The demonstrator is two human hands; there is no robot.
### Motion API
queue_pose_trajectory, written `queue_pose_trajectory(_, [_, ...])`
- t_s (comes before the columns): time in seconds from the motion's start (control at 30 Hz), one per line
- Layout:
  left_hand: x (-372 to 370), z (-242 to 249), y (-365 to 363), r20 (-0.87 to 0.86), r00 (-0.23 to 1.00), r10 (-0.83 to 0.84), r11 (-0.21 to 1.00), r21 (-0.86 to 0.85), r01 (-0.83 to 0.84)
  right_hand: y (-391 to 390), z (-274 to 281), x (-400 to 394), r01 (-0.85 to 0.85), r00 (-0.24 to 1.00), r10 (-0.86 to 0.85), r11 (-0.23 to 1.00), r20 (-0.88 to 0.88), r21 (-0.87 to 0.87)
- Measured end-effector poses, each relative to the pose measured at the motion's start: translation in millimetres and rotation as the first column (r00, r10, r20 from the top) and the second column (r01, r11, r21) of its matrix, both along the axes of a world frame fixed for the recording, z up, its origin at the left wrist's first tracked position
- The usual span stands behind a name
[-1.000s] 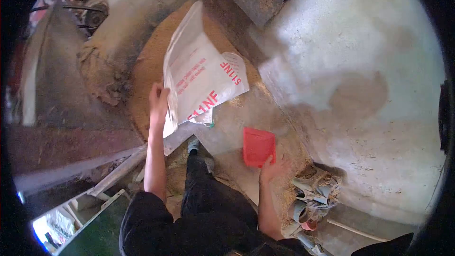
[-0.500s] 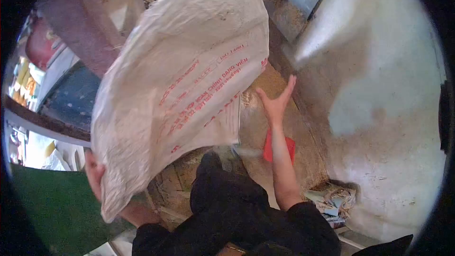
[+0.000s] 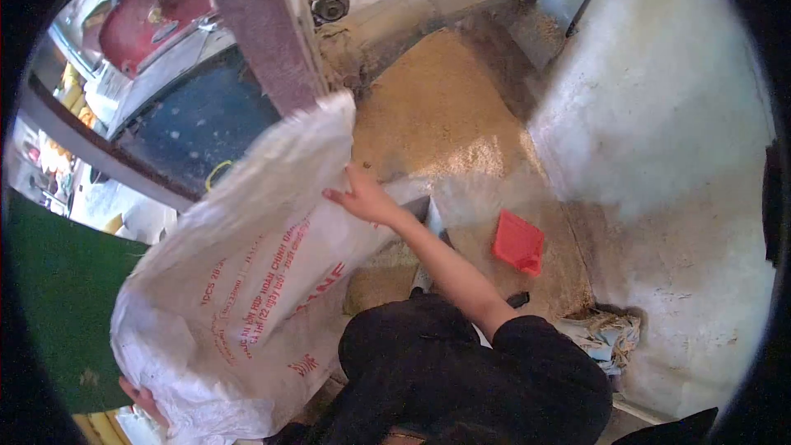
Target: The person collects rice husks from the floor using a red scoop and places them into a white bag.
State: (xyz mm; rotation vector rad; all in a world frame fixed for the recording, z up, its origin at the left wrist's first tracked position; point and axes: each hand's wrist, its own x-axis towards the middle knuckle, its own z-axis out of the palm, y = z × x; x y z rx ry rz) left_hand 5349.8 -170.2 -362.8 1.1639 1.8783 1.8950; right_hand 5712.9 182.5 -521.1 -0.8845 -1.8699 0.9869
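Note:
A large white woven sack (image 3: 239, 297) with red printing hangs open-mouthed at the lower left. My left hand (image 3: 142, 400) grips its lower edge near the frame bottom, mostly hidden behind the fabric. My right hand (image 3: 359, 198) reaches across and holds the sack's upper rim, fingers on the cloth. A pile of tan husk or bran (image 3: 437, 115) lies on the floor beyond, under a dusty chute pipe (image 3: 428, 8).
A red plastic scoop (image 3: 519, 243) lies on the concrete floor to the right. A bundle of cloth or sandals (image 3: 606, 334) sits at the wall base. A red machine (image 3: 156, 8), a belt (image 3: 259, 25) and a blue panel (image 3: 198, 124) stand at the upper left.
The sack swung down from in front of my view to the lower left. My right hand moved from open air onto the sack's rim. My view turned toward the chute.

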Motion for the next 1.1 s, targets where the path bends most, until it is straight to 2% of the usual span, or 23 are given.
queue_pose_trajectory(0.07, [-16,-14,-15,0.029,0.999,-0.045,0.996,-0.074,0.047,-25,-22,-24,0.041,0.979,0.002,0.976,0.202,-0.212])
queue_pose_trajectory(0.1, [-20,-21,-27,0.046,0.997,-0.059,0.993,-0.103,0.063,-41,-40,-32,0.025,0.979,0.019,0.977,0.201,-0.213])
queue_pose_trajectory(0.17, [9,-36,4,-0.265,0.964,-0.032,0.929,-0.365,-0.069,-65,-74,-44,-0.068,0.997,0.069,0.829,-0.019,-0.555])
queue_pose_trajectory(0.2, [26,-62,17,0.041,0.981,-0.191,0.961,-0.194,0.196,-82,-70,-42,-0.158,0.987,0.11,0.677,-0.114,-0.719])
queue_pose_trajectory(0.23, [38,-92,26,0.025,0.972,-0.234,0.931,-0.284,0.232,-101,-61,-37,-0.246,0.969,0.125,0.485,-0.212,-0.839])
queue_pose_trajectory(0.27, [85,-86,43,0.2,0.949,-0.243,0.886,-0.353,0.301,-121,-52,-34,-0.253,0.967,0.142,0.484,-0.21,-0.838])
queue_pose_trajectory(0.3, [107,-91,56,0.177,0.894,-0.412,0.748,-0.495,0.442,-142,-42,-30,-0.362,0.932,0.106,0.321,-0.347,-0.875])
queue_pose_trajectory(0.33, [128,-115,65,0.198,0.845,-0.497,0.72,-0.45,0.529,-158,-37,-28,-0.467,0.884,0.04,0.152,-0.466,-0.871])
queue_pose_trajectory(0.37, [146,-146,69,0.168,0.828,-0.535,0.674,-0.505,0.538,-171,-36,-29,-0.464,0.885,0.045,0.148,-0.463,-0.874])
queue_pose_trajectory(0.4, [162,-166,71,0.263,0.762,-0.591,0.615,-0.465,0.637,-183,-36,-29,-0.517,0.854,0.034,0.148,-0.518,-0.843])
queue_pose_trajectory(0.47, [180,-207,70,-0.006,0.73,-0.684,0.678,-0.376,0.632,-200,-52,-30,-0.567,0.821,0.026,0.153,-0.571,-0.809])
queue_pose_trajectory(0.53, [192,-220,65,-0.054,0.712,-0.7,0.66,-0.432,0.615,-210,-89,-30,-0.21,0.976,0.034,0.412,-0.216,-0.887])
queue_pose_trajectory(0.57, [195,-221,62,-0.054,0.709,-0.703,0.657,-0.429,0.62,-219,-70,-27,-0.178,0.979,0.005,0.502,-0.203,-0.846])
queue_pose_trajectory(0.63, [198,-221,58,-0.131,0.73,-0.671,0.669,-0.53,0.521,-225,-95,-30,-0.167,0.972,-0.066,0.487,-0.227,-0.857])
queue_pose_trajectory(0.7, [197,-226,56,-0.121,0.791,-0.599,0.697,-0.566,0.441,-237,-113,-33,-0.157,0.958,-0.142,0.466,-0.249,-0.871])
queue_pose_trajectory(0.77, [194,-225,59,-0.08,0.869,-0.488,0.697,-0.635,0.333,-241,-116,-34,-0.03,0.985,-0.136,0.46,-0.103,-0.888])
queue_pose_trajectory(0.87, [171,-238,64,0.049,0.816,-0.575,0.617,-0.63,0.472,-248,-112,-34,-0.087,0.96,-0.184,0.53,-0.214,-0.844])
queue_pose_trajectory(0.9, [162,-256,66,0.032,0.807,-0.589,0.663,-0.551,0.506,-248,-112,-31,-0.089,0.96,-0.179,0.53,-0.214,-0.843])
queue_pose_trajectory(0.93, [151,-273,69,0.032,0.809,-0.587,0.665,-0.551,0.504,-248,-114,-25,0.003,0.987,-0.132,0.605,-0.097,-0.797])
queue_pose_trajectory(0.97, [137,-289,72,-0.162,0.855,-0.492,0.788,-0.5,0.359,-248,-117,-18,0.087,0.995,-0.098,0.677,0.027,-0.731])
queue_pose_trajectory(1.0, [123,-296,75,-0.344,0.864,-0.367,0.886,-0.411,0.213,-246,-132,-10,0.088,0.995,-0.1,0.678,0.027,-0.73])
queue_pose_trajectory(1.07, [96,-280,70,-0.518,0.823,-0.234,0.921,-0.39,0.017,-241,-180,13,0.313,0.901,-0.094,0.815,0.423,-0.488])
queue_pose_trajectory(1.1, [88,-265,67,-0.502,0.843,-0.193,0.903,-0.427,-0.047,-246,-183,24,0.317,0.9,-0.098,0.815,0.424,-0.484])
